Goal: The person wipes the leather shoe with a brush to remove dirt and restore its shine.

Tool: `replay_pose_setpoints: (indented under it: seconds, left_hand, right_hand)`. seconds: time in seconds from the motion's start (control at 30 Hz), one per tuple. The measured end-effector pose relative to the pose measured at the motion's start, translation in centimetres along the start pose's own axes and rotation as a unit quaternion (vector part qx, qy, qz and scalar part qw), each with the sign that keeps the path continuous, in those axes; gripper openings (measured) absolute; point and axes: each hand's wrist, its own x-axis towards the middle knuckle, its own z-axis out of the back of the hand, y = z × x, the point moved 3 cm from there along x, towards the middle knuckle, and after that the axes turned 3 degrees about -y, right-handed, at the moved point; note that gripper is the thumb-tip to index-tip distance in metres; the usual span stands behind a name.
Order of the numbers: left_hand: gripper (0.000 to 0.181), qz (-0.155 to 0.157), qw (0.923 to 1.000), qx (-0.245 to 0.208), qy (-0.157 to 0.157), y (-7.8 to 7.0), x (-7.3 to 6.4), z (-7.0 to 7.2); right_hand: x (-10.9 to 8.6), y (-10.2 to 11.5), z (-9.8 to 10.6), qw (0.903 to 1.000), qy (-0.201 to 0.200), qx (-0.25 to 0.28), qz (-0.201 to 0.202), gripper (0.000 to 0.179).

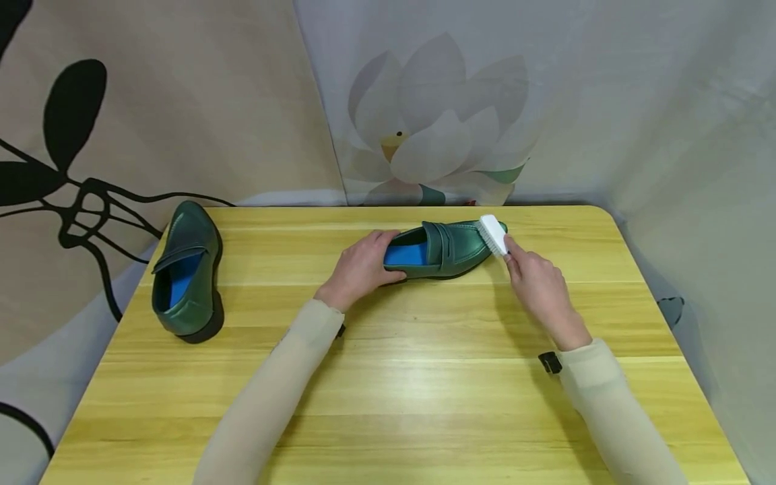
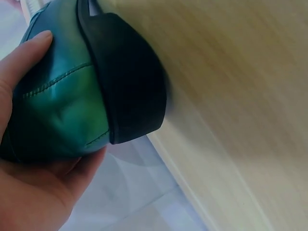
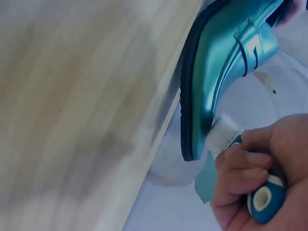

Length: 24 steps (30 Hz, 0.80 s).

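A green loafer (image 1: 467,244) with a blue insole and black sole lies near the table's back edge, toe to the right. My left hand (image 1: 362,264) grips it round the heel; in the left wrist view the thumb lies along its side near the black heel block (image 2: 132,79). My right hand (image 1: 541,286) holds a white-headed brush (image 1: 493,234) with its bristles at the loafer's toe. In the right wrist view, curled fingers wrap the brush's blue and white handle (image 3: 267,199), and the bristles meet the toe's upper.
A second green loafer (image 1: 188,273) stands at the left edge of the wooden table (image 1: 412,391), toe toward the back. Behind the table hangs a pale curtain (image 1: 685,135) with a printed flower.
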Motion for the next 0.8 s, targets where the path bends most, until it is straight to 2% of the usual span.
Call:
replay_pose_setpoints:
  seconds: [0.23,0.33,0.43,0.67,0.8]
  left_hand:
    - [0.084,0.049,0.9977,-0.030,0.035,1.0,1.0,0.2]
    - [0.084,0.060,0.9967,-0.038,0.040,1.3,1.2,0.3]
    - [0.084,0.059,0.9966,-0.041,0.042,1.3,1.2,0.5]
    - [0.086,0.063,0.9962,-0.038,0.046,1.2,1.1,0.4]
    - [0.086,0.068,0.9958,-0.040,0.048,1.2,1.2,0.4]
  right_hand:
    - [-1.5,0.9,-0.9,0.9967,0.060,0.028,0.047,0.049]
    - [-2.0,1.1,-1.1,0.9944,0.071,0.036,0.070,0.051]
    - [-2.1,0.9,-1.0,0.9940,0.065,0.035,0.080,0.050]
    - [-1.8,-0.4,-0.8,0.9978,0.027,0.015,0.058,0.047]
    - [-2.0,0.2,-1.0,0.9953,0.048,0.020,0.082,0.050]
